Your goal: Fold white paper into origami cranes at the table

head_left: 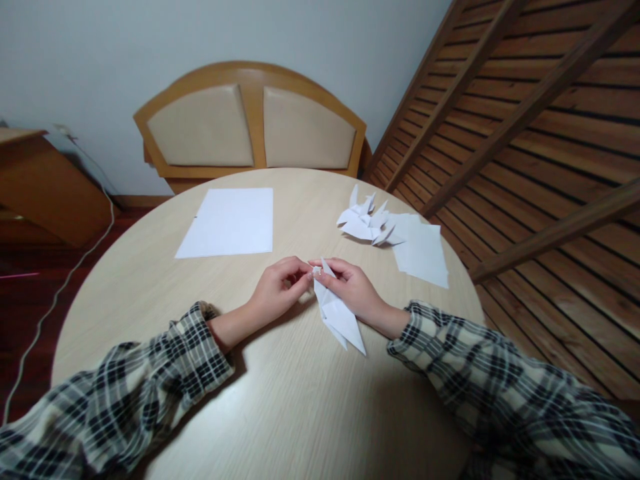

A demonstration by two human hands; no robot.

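A white folded paper crane (336, 313) is held between my two hands just above the round table, its pointed ends slanting toward me. My left hand (281, 288) pinches a small crumpled-looking tip of it between thumb and fingertips. Around the body, my right hand (356, 291) grips the folds, thumb on top and fingers behind. One narrow point sticks up between the right thumb and fingers. The fingertips of both hands meet at the tip and partly cover it.
Several finished folded paper cranes (365, 220) lie clustered at the back right, touching loose white paper sheets (425, 252). A stack of white paper (230, 223) lies at the back left of the round table (125, 293). Behind stands a wooden headboard (259, 120); slatted wood (540, 133) rises at right.
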